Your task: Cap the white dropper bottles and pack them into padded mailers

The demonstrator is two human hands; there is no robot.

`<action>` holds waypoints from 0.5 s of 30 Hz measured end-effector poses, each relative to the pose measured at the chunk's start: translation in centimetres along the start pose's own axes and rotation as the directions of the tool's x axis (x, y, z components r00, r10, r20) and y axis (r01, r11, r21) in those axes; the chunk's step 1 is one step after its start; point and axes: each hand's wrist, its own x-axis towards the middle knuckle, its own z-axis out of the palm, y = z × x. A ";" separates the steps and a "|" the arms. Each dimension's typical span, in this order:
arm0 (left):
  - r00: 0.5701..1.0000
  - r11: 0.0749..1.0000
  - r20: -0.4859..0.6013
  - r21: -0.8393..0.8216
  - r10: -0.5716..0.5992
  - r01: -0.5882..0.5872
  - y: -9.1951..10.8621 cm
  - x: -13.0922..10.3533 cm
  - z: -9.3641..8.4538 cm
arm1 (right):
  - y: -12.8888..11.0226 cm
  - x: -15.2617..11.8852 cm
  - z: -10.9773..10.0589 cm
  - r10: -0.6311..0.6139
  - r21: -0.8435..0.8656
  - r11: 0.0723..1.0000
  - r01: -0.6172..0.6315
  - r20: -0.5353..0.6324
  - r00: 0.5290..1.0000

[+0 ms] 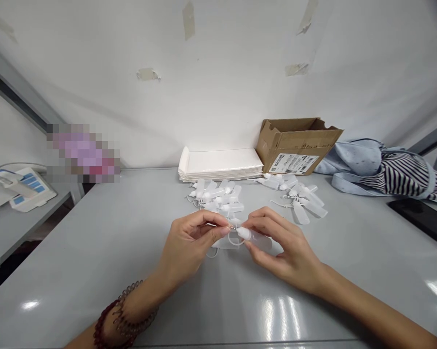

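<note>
A small translucent squeeze bottle (258,239) with a white neck lies tilted between the fingers of my right hand (284,247), its tip pointing left. My left hand (194,240) pinches a tiny piece just left of that tip; its shape is mostly hidden by the fingertips. A thin white loop hangs from the bottle's neck. Behind my hands lies a pile of similar bottles (218,194), and one more rests partly hidden beneath them. A second group of bottles (301,198) is spread at the right, in front of the box.
A stack of white envelopes (221,162) and an open cardboard box (294,145) stand against the wall on the grey table (131,232). Right of them are a light blue and striped cloth bag (393,169) and a black phone-like object (422,220). A blurred pinkish patch is at left.
</note>
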 end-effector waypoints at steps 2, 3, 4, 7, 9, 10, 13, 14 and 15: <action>1.000 1.000 0.008 -0.011 -0.002 0.002 0.0 -0.1 0.0 | 0.0 0.0 0.0 0.004 0.000 1.000 -0.004 0.004 1.000; 1.000 1.000 0.011 -0.013 -0.003 0.003 0.0 -0.1 -0.1 | 0.0 0.0 -0.1 0.005 -0.001 1.000 -0.005 0.007 1.000; 1.000 1.000 0.012 -0.016 -0.002 0.002 0.1 -0.1 -0.1 | 0.0 0.0 -0.1 0.001 -0.003 1.000 -0.001 0.005 1.000; 1.000 1.000 0.006 -0.004 0.001 -0.001 0.1 -0.1 0.0 | 0.0 0.0 -0.1 -0.017 -0.023 1.000 0.017 -0.008 1.000; 1.000 1.000 -0.003 0.012 0.016 -0.016 0.1 -0.1 0.0 | 0.0 0.0 -0.2 -0.033 -0.044 0.999 0.032 -0.026 0.999; 1.000 0.999 -0.005 0.020 0.028 -0.028 0.0 -0.1 0.1 | 0.0 0.0 -0.2 -0.040 -0.052 0.998 0.039 -0.032 0.999; 0.997 0.996 0.001 0.038 0.075 -0.075 -0.2 -0.1 0.1 | 0.1 -0.1 -0.4 -0.072 -0.051 0.996 0.070 -0.037 0.997; 0.996 0.995 0.008 0.043 0.091 -0.092 -0.3 -0.1 0.2 | 0.1 -0.1 -0.4 -0.076 -0.043 0.996 0.075 -0.032 0.997; 0.994 0.993 0.014 0.048 0.108 -0.108 -0.4 -0.1 0.2 | 0.2 -0.1 -0.5 -0.076 -0.033 0.997 0.075 -0.024 0.997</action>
